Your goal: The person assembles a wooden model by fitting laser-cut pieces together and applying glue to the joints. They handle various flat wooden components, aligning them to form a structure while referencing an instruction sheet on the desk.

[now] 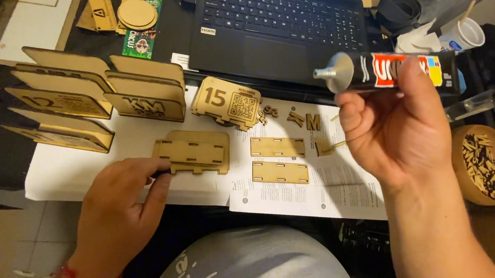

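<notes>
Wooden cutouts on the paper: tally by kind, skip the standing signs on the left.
Slotted rectangular strips: 2
Slotted panel stack under the left hand: 1
Engraved number plaque: 1
Loose letters: 2 clear, others too small to tell
Total: 6
The right hand holds a glue tube.

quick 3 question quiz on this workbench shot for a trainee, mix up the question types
1. True or false: the right hand holds a glue tube with its metal nozzle pointing toward the laptop.
2. What does the left hand touch?
A. the wooden bowl of small pieces
B. the stacked slotted wooden panels
C. the round wooden disc
3. How many single slotted wooden strips lie side by side on the printed paper sheets, right of the stack?

Key: 1 false, the nozzle points left, across the desk. 2 B. 3 two.
</notes>
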